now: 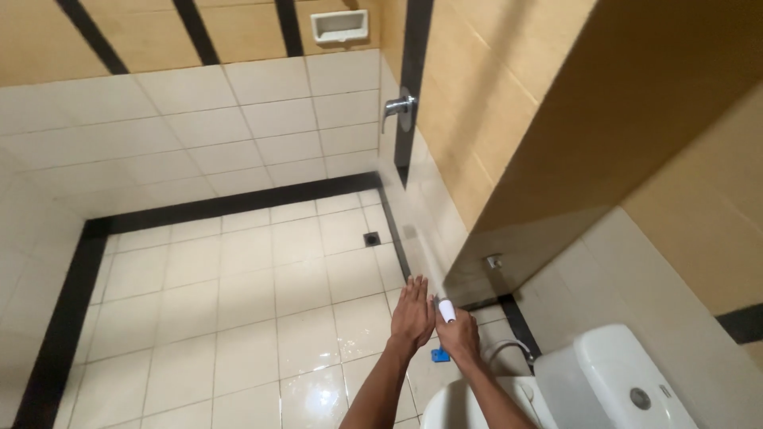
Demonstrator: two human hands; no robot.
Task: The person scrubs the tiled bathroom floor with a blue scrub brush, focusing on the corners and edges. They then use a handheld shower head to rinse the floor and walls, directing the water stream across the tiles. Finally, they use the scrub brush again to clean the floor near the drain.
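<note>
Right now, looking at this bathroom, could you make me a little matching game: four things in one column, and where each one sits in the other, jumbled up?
Things:
1. soap dish
2. tap
3. floor drain
4. toilet tank

Places:
A. lower right corner, beside the person's right arm
B. set in the floor tiles near the dark border strip
C. high on the far wall, in the tan tiles
D. on the dark vertical stripe of the side wall

Pairs: 1-C, 2-D, 3-B, 4-A

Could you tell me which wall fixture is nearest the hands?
The small chrome valve, low beside the toilet; the tap and soap dish sit higher and farther away.
</note>
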